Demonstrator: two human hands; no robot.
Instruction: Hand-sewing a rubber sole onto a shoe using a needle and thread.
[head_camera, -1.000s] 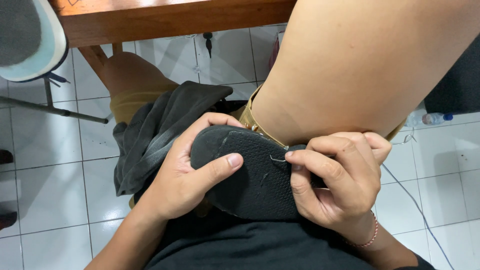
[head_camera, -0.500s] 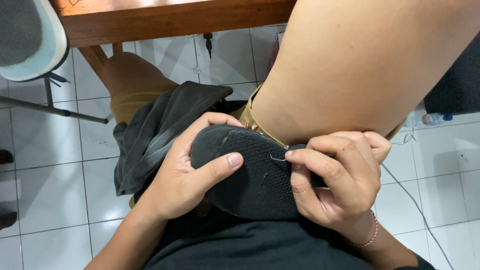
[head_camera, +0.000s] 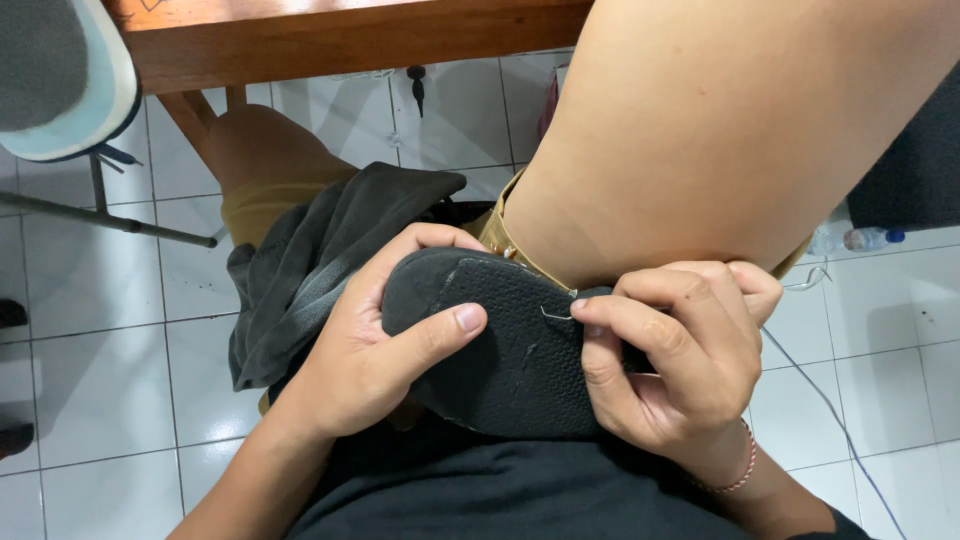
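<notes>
A black sandal (head_camera: 500, 360) lies sole-up in the person's lap, just below the raised bare thigh (head_camera: 720, 130) that fills the upper right. The left hand (head_camera: 375, 350) is closed around the sandal's rounded end: its fingers curl over the far edge and the thumb presses flat on the textured sole. The right hand (head_camera: 680, 360) is closed on the sandal's other end, fingers bunched tight, and thumb and forefinger pinch a thin metal needle (head_camera: 556, 316) whose point rests on the sole near its upper edge. The two hands are near each other, with a bare stretch of sole between them.

A dark grey cloth (head_camera: 320, 260) is draped over the knee, touching the left hand's knuckles. The sandal's upper edge sits right against the thigh, so little room is open there; to the left and below the cloth the white tiled floor (head_camera: 100, 380) lies open. A wooden table (head_camera: 340, 40) edge runs along the top, and a chair seat (head_camera: 60, 80) shows at the upper left corner. A thin cord (head_camera: 830, 410) trails across the tiles on the right.
</notes>
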